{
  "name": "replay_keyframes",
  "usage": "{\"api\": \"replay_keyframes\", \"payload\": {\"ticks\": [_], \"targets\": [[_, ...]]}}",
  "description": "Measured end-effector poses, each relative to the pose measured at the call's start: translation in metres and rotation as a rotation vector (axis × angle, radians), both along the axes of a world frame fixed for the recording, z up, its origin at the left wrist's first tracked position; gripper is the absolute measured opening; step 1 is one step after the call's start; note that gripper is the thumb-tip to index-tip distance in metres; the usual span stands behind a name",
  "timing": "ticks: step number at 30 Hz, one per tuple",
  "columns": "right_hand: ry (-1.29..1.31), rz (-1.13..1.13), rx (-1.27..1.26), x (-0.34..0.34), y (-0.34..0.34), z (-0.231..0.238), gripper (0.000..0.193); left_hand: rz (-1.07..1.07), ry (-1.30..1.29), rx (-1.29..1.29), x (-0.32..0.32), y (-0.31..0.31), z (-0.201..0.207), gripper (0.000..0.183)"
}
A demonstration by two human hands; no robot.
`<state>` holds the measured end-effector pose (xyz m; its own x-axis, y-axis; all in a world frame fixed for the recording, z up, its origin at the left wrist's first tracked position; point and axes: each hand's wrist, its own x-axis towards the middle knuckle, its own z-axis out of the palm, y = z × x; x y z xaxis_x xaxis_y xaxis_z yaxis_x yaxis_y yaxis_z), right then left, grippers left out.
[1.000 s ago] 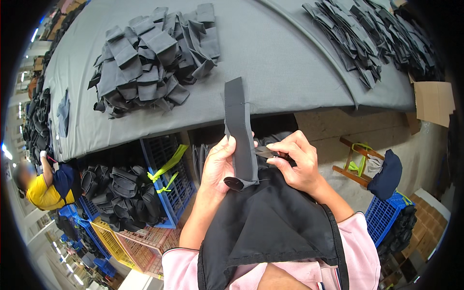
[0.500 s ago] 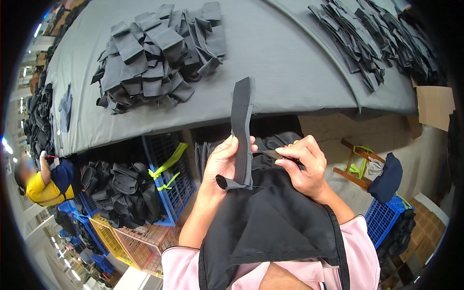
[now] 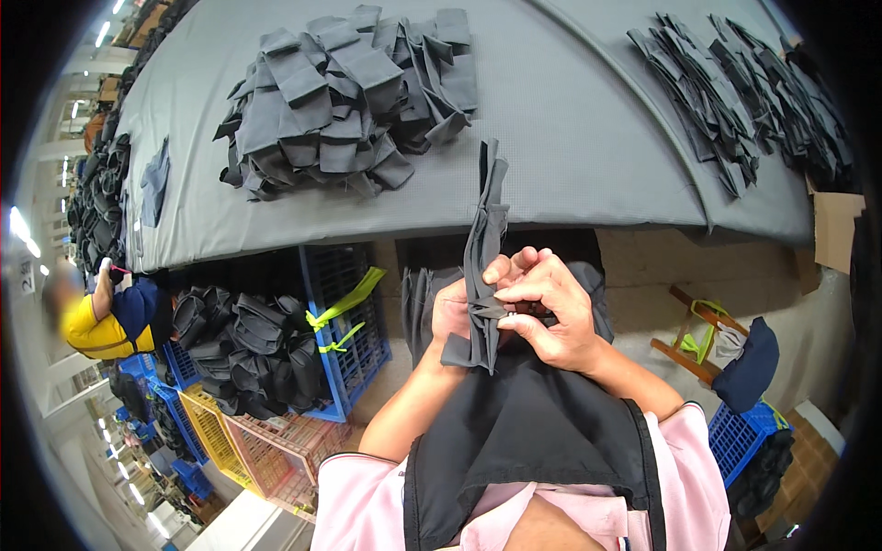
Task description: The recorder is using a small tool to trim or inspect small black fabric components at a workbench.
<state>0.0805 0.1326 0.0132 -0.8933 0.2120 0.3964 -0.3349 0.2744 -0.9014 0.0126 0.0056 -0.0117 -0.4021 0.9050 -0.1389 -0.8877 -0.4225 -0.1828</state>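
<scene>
Cloth (image 3: 483, 253) forms a narrow, creased, layered strip, dark grey throughout.

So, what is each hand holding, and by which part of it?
The left hand holds the grey fabric strip by its lower half; the right hand holds a small pointed tool behind its tip, mostly hidden.

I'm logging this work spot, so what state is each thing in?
Left hand: closed on the strip
Right hand: pinching the blade
Strip: layered, held up
Blade: at the strip
Left pile: loosely heaped
Right pile: overlapping, spread out
Table: cloth-covered
Yellow ribbon: tied on blue crate
Stool: navy cloth over one end
</scene>
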Motion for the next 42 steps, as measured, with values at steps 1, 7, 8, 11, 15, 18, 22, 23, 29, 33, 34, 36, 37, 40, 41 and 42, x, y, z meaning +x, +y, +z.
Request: {"api": "replay_keyframes", "payload": {"ticks": [1,7,8,11,15,18,22,23,29,33,34,36,37,40,41,42], "targets": [[-0.007,-0.007,-0.026,-0.001,-0.003,-0.002,0.03,0.0,0.003,-0.002,0.001,0.0,0.002,0.007],[0.024,-0.059,0.073,-0.004,-0.008,0.0,0.028,0.054,0.071,-0.048,0.006,0.005,0.003,0.016],[0.024,-0.06,0.074,-0.003,-0.01,-0.001,0.028,0.057,0.061,-0.069,0.007,0.006,0.007,0.016],[-0.008,-0.078,-0.005,-0.002,-0.013,-0.001,0.026,0.079,0.066,-0.047,0.007,0.012,0.008,0.013],[-0.036,-0.038,-0.008,-0.006,-0.009,0.003,0.024,0.013,-0.101,0.163,0.003,0.006,0.002,0.011],[-0.092,0.067,-0.148,-0.007,-0.004,0.002,0.022,0.014,0.017,-0.048,0.004,0.005,0.003,0.01],[-0.182,0.114,-0.27,-0.004,-0.003,0.003,0.019,0.08,0.122,-0.011,0.008,0.008,0.002,0.01],[-0.183,0.113,-0.269,-0.003,-0.002,0.004,0.019,0.08,0.121,-0.009,0.008,0.009,0.002,0.01],[-0.591,0.351,-0.94,0.003,0.008,0.011,0.009,0.075,0.125,-0.083,0.009,0.006,-0.003,0.014],[-0.323,0.104,-0.618,0.004,-0.007,0.015,0.033,0.042,0.159,-0.148,0.005,0.005,0.007,0.034],[-0.322,0.098,-0.614,0.002,-0.007,0.017,0.033,0.037,0.239,-0.419,0.005,0.005,0.013,0.046],[-0.404,0.067,-0.306,-0.005,-0.005,0.025,0.04,0.033,0.389,-0.275,-0.003,-0.002,-0.002,0.053],[-0.373,0.038,-0.316,-0.008,-0.005,0.021,0.034,0.087,0.403,-0.357,-0.002,-0.002,-0.001,0.052],[-0.468,0.082,-0.584,0.0,0.0,0.018,0.027,0.137,0.354,-0.36,0.004,-0.007,0.019,0.057],[-0.474,0.114,-0.569,0.003,0.002,0.018,0.025,0.107,0.401,-0.341,0.001,-0.008,0.02,0.06],[-0.481,0.142,-0.555,0.007,0.002,0.02,0.023,0.073,0.446,-0.321,-0.001,-0.009,0.021,0.063]]}}
